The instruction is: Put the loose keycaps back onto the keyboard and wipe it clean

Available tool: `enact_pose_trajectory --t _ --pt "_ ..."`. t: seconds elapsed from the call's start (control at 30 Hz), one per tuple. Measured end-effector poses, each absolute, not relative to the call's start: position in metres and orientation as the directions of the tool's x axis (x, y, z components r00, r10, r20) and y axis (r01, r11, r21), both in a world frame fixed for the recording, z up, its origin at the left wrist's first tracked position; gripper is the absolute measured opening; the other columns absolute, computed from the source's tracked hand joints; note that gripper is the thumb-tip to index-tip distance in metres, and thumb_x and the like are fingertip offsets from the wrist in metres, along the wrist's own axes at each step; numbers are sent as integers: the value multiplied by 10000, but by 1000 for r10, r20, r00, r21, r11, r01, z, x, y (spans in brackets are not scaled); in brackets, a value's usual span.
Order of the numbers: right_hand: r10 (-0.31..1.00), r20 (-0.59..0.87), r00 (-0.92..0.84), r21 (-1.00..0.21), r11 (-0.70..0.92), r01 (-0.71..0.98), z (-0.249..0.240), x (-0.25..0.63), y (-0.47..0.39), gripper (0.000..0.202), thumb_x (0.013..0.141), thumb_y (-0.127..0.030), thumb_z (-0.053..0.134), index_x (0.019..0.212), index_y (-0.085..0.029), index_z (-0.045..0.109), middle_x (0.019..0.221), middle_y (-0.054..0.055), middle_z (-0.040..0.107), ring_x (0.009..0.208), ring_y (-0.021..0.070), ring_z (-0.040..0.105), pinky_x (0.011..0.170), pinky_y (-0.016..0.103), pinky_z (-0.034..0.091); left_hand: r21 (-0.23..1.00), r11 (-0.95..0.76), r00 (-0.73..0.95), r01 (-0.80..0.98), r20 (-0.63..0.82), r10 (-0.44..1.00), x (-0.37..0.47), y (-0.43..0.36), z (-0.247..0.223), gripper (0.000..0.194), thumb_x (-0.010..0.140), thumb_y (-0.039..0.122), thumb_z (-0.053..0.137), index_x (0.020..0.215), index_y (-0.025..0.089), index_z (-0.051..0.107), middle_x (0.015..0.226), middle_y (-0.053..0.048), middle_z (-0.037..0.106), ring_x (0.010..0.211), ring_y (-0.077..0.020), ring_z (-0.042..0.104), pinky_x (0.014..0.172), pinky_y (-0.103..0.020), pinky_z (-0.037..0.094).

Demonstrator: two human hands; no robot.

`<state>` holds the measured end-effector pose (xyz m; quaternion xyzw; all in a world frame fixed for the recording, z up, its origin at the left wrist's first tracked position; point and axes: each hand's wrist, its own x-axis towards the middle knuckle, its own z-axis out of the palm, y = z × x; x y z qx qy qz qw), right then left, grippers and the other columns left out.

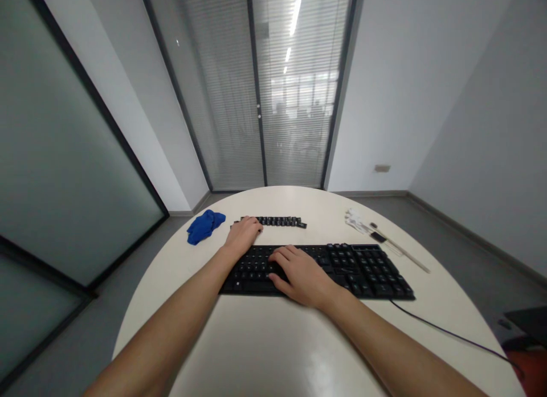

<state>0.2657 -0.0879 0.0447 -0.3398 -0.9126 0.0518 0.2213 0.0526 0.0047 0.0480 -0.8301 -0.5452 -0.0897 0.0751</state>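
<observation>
A long black keyboard (370, 271) lies across the round table. Beyond its left half, a row of loose black keycaps (280, 221) is laid out. My left hand (243, 236) is at the left end of that row, its fingers bent and close together. Dark keycaps show around the fingertips, but what they hold is hidden. My right hand (299, 274) rests over the middle of the keyboard, thumb spread away from the fingers, with nothing visible between them.
A crumpled blue cloth (205, 226) lies at the left of the white table (273, 340). On the right are a thin pale stick (405, 253), a small black piece (378, 237) and some whitish scraps (355, 219). The keyboard cable (448, 331) runs off the right edge.
</observation>
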Motion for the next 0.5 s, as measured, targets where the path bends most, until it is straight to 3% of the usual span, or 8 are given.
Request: enact_pose_trajectory --t 0.17,0.3,0.5 --pt "644 362 -674 -249 763 596 46 265 -88 228 952 -306 592 1130 -165 613 1110 112 652 1077 274 567 960 433 491 48 -377 348 925 290 891 52 -15 54 199 959 183 573 1076 254 719 1159 -48 698 1147 -254 572 876 -346 516" --pt "640 370 -673 -251 767 591 46 265 -88 224 949 -305 599 1127 -170 610 1108 111 650 1074 273 569 949 434 496 328 -374 217 868 427 878 54 -43 53 190 950 183 610 1111 243 690 1157 -26 710 1095 -231 613 931 -350 492" --pt "632 382 -674 -267 774 575 45 266 -87 233 950 -299 602 1151 -180 602 1126 112 650 1089 276 569 972 448 490 548 -438 261 713 373 890 47 -79 43 161 920 157 654 1042 237 722 1085 -8 741 1062 -218 624 984 -358 456"
